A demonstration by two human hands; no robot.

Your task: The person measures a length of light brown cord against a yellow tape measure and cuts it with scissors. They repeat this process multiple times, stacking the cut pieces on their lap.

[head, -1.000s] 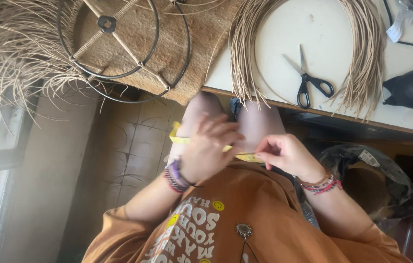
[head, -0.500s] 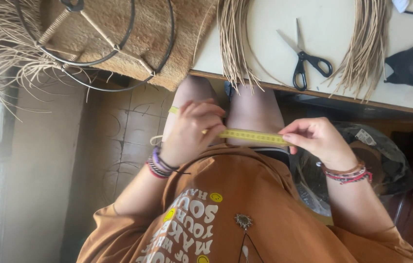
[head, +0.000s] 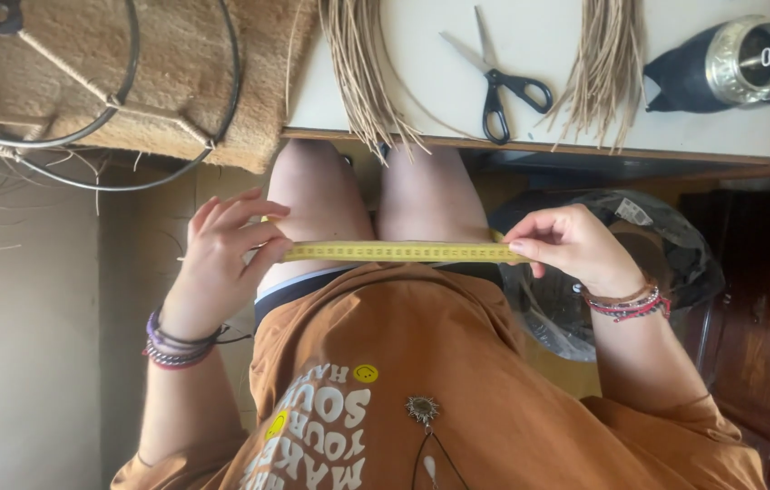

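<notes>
The left hand (head: 226, 249) and right hand (head: 566, 243) each pinch an end of a yellow tape measure (head: 403, 251), stretched taut across the lap below the tabletop (head: 548, 127).

White table (head: 575, 118); scissors (head: 498, 83); raffia strands (head: 362, 63)

A tape measure (head: 403, 251) stretches across the lap, its left end pinched in the left hand (head: 226, 249), its right end in the right hand (head: 566, 243). Beyond the knees stands a table (head: 548, 136); on it lie scissors (head: 498, 86) between two fibre bundles (head: 362, 68). A wire frame (head: 122, 91) sits left; right, perhaps a bin (head: 666, 263).
</notes>
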